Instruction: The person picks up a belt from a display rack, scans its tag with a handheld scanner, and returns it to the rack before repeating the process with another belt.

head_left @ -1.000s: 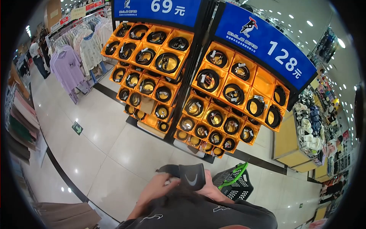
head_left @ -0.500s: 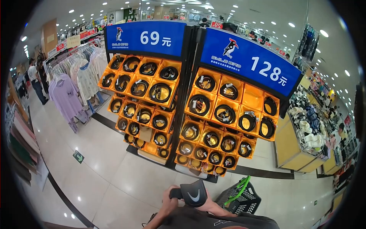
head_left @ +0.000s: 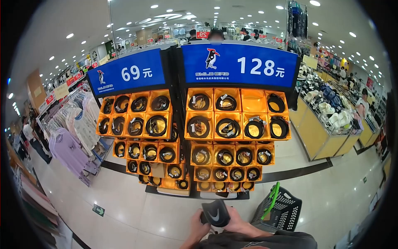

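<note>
An orange belt rack point(head_left: 253, 101) filled the middle of the view, its square compartments each holding 1 coiled black belt point(head_left: 227, 128) (1 compartment in the top row stood bare). Across the top of the rack ran 2 blue signs, one reading 69 point(head_left: 128, 74) over its left half and one reading 128 point(head_left: 240, 66) over its right half.

In front of the rack's foot, low in the view, both hands held a black pouch point(head_left: 215, 212) with a white swoosh on its face. The pouch stood well apart from the rack, up off the pale floor tiles and tilted. The left hand point(head_left: 198, 226) gripped the pouch's left edge, fingers curled together and clamped on it. The right hand point(head_left: 237, 224) touched the pouch from the right and behind. Its fingers were hidden by the pouch, so how they lay could not be told.

Just right of the rack's foot a black shopping basket point(head_left: 288, 211) sat on the floor, its green handle point(head_left: 272, 201) raised towards the rack. Left of the rack hung clothes on a rail, with a lilac top point(head_left: 66, 151) nearest. Right of the rack stood a yellow counter point(head_left: 315, 133) piled with pale footwear.
</note>
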Demonstrator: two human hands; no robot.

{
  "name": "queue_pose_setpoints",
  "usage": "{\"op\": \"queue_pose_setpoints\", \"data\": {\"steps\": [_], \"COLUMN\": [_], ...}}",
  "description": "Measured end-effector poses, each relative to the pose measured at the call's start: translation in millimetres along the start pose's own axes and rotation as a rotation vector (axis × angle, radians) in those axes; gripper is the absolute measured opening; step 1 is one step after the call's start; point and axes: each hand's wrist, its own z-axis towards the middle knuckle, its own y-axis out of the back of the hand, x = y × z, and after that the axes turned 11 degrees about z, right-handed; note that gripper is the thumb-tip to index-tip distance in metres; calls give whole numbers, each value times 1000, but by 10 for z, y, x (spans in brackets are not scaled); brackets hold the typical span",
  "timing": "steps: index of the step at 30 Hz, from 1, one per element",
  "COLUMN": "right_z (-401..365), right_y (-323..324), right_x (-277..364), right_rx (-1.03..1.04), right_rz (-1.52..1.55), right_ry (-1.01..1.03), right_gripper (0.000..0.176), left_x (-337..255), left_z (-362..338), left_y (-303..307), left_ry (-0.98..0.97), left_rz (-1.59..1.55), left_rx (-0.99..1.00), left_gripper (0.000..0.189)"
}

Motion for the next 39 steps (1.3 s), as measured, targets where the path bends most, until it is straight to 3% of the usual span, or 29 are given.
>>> {"op": "queue_pose_setpoints", "data": {"steps": [3, 4, 11, 12, 15, 16, 17, 19, 22, 25, 26, 29, 32, 35, 36, 39], "right_z": [-55, -73, -128, -149, -226, -232, -231, -218, -229, -238, -260, -313, -346, -377, -388, -407], "right_y": [89, 128, 302, 309, 361, 379, 408, 478, 708, 891, 886, 875, 896, 960, 997, 1174], "right_x": [-155, -161, -149, -79, -287, -397, -477, -381, -294, -270, -319, -498, -556, -599, -583, -545], "right_rx": [-34, -34, 46, 7, -81, -81, -64, -133, -150, -43, -58, -72, -184, -293, -320, -234], "right_rz": [-30, -13, -89, -67, 186, 241, 112, 155, 229, -20, -6, 117, 137, 221, 246, 105], "right_ry": [15, -20, -133, -61, -51, -60, -14, 58, 22, -58, -38, 31, 131, 80, 43, -11], "right_gripper": [58, 60, 53, 52, 45, 38, 35, 27, 29, 52, 51, 49, 41, 41, 42, 50], "left_x": [159, 190, -314, -220, -173, 64, 123, 78, -240, -523, -573, -653, -171, -435, -571, -626], "left_z": [-73, -71, 246, 260, 194, 138, 66, 2, 83, 303, 333, 326, 68, -4, 50, 265], "left_y": [-324, -395, 8, -14, -196, -383, -533, -714, -621, -487, -472, -619, -1002, -1370, -1356, -1053], "left_ry": [37, 45, -226, -249, -69, -71, -10, 109, 4, -81, -105, -170, 285, 412, 340, -67], "left_rz": [-325, -287, 522, 594, 271, 20, -82, -288, 130, 470, 559, 320, -229, -495, -409, 142], "left_rx": [-62, -47, 382, 417, 152, 69, 42, -13, 130, 325, 395, 138, 74, -254, -265, 79], "left_gripper": [16, 17, 29, 26, 24, 22, 21, 20, 23, 27, 29, 31, 29, 21, 22, 27]}}
